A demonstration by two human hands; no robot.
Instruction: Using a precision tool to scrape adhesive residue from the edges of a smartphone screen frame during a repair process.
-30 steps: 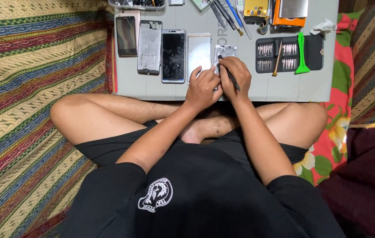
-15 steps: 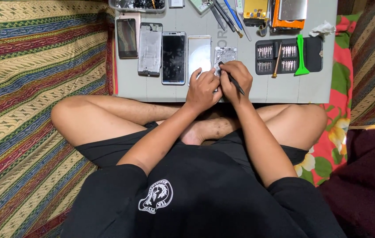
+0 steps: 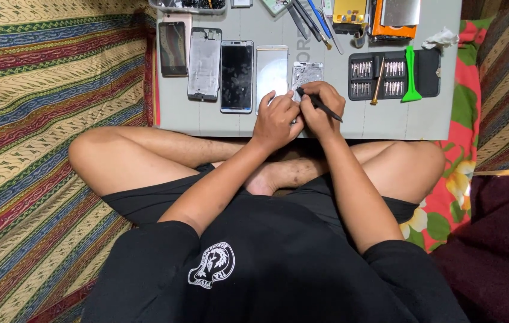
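Striped cloth surrounds our low grey table (image 3: 386,122). Near its front edge, our left hand (image 3: 275,119) presses on an opened phone frame (image 3: 306,75), partly hiding it; our right hand (image 3: 321,106) pinches a black tool (image 3: 326,107). Phones (image 3: 236,75) lie left, a bit case (image 3: 393,75) right.

Four phone pieces line up along the grey work board (image 3: 386,122): at far left a dark screen with a pinkish edge (image 3: 173,48), beside it a grey bare phone frame (image 3: 204,63), then a black screen in a pale rim (image 3: 237,75), then a white display panel (image 3: 271,72) just beside the left hand (image 3: 275,119). At the top edge sit a yellow rectangular package (image 3: 349,11) and an orange one (image 3: 393,21) with a silvery panel lying on it.
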